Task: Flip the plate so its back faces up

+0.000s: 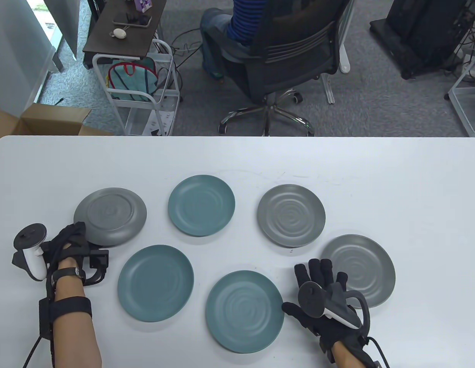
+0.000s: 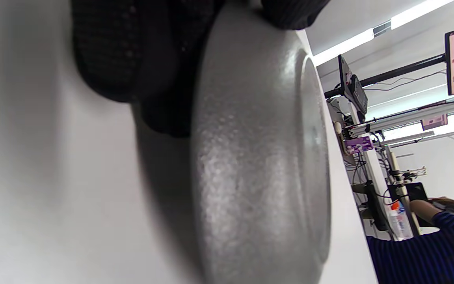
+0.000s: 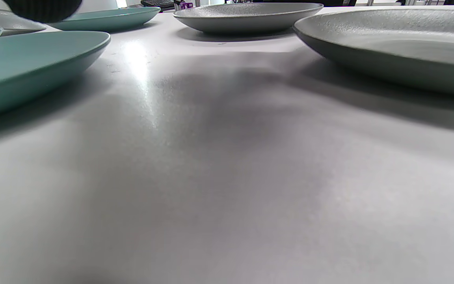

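A grey plate (image 1: pixel 110 216) lies back up at the far left of the white table (image 1: pixel 237 161). My left hand (image 1: pixel 73 234) holds its near-left rim. In the left wrist view my gloved fingers (image 2: pixel 132 59) sit against the rim of the plate (image 2: pixel 258 165), with one fingertip on its back. My right hand (image 1: pixel 318 276) rests open and flat on the table, fingers spread. It lies between a teal plate (image 1: pixel 244 311) and a face-up grey plate (image 1: pixel 358 276) and touches neither.
Two more teal plates (image 1: pixel 201 205) (image 1: pixel 155 283) and another grey plate (image 1: pixel 291 215) lie face up mid-table. The right wrist view shows the teal plate (image 3: pixel 34 55) on the left and the grey plate (image 3: pixel 388 51) on the right. An office chair (image 1: pixel 283 50) stands beyond the far edge.
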Demonstrator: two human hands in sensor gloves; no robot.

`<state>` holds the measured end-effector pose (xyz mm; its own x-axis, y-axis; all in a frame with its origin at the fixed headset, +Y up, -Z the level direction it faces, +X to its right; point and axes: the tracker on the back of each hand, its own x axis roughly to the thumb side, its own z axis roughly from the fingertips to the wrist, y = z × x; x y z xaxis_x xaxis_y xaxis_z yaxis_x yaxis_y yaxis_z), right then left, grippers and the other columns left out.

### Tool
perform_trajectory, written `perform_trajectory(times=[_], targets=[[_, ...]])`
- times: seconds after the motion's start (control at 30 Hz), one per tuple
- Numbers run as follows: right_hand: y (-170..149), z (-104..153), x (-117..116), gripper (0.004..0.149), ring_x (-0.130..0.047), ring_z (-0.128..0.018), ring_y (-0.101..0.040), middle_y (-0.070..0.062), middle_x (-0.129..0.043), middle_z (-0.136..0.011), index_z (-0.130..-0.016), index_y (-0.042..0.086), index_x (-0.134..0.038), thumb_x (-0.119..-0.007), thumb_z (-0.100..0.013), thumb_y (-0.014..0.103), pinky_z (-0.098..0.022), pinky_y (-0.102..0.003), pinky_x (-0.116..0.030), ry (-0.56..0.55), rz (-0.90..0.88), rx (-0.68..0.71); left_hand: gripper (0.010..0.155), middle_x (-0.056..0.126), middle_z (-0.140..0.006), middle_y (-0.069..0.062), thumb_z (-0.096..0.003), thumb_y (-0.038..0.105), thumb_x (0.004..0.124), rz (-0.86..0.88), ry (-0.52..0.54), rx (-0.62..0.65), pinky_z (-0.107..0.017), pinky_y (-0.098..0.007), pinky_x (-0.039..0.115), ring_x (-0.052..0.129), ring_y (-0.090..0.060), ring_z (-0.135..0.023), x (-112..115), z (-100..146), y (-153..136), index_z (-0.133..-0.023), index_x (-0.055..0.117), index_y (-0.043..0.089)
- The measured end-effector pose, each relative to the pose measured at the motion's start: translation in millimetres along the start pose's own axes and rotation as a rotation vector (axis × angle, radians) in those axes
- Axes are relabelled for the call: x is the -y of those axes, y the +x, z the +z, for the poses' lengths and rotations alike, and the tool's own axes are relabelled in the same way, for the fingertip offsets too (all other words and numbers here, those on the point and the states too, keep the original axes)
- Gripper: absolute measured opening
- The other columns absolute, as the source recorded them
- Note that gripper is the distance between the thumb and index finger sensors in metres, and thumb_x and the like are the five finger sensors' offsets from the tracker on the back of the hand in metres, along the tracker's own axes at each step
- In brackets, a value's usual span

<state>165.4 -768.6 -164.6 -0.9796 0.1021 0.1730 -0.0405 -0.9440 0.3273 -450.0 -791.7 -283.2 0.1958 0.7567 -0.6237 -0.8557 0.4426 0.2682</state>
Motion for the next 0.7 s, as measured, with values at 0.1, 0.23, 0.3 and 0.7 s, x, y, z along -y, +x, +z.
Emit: perform_trajectory(times=[0.1,0.23,0.3,0.7], targets=[[0,0,0,0.094,-0.011,-0.107,-0.048,-0.024,-0.014,-0.118,-0.114,0.016,-0.017,-0.059,-0.047,0.069,-0.072,-0.073,-0.021,-0.001,-0.001,0.001,0.064,0.085,-0.081,-0.02,-0.0589,0.038,0.062,-0.028,0.017,-0.002,-0.033,-0.028,0.093,0.104,-0.03,-0.059,1,-1,0,-0.103,0.062,-0.009],[0,0,0,0.094,-0.011,-0.107,-0.048,-0.024,-0.015,-0.118,-0.114,0.016,-0.017,-0.059,-0.047,0.069,-0.072,-0.073,-0.021,0.0,0.001,0.003,0.065,0.086,-0.08,-0.02,-0.0588,0.038,0.063,-0.056,0.023,-0.015,-0.032,-0.028,0.093,0.105,-0.03,-0.058,1,0,1,-0.103,0.062,-0.009],[0,-1,0,0.094,-0.011,-0.107,-0.048,-0.024,-0.015,-0.118,-0.114,0.016,-0.017,-0.059,-0.047,0.069,-0.072,-0.073,-0.021,0.001,0.002,0.003,0.065,0.086,-0.08,-0.02,-0.0588,0.038,0.063,-0.067,0.025,-0.025,-0.031,-0.029,0.093,0.105,-0.03,-0.057,1,0,3,-0.103,0.062,-0.01],[0,0,0,0.094,-0.011,-0.107,-0.048,-0.024,-0.015,-0.118,-0.114,0.016,-0.017,-0.059,-0.047,0.069,-0.072,-0.073,-0.021,0.0,0.005,0.005,0.064,0.092,-0.074,-0.015,-0.0585,0.04,0.063,-0.292,0.084,-0.066,-0.026,-0.027,0.092,0.107,-0.027,-0.048,2,1,16,-0.102,0.066,-0.007]])
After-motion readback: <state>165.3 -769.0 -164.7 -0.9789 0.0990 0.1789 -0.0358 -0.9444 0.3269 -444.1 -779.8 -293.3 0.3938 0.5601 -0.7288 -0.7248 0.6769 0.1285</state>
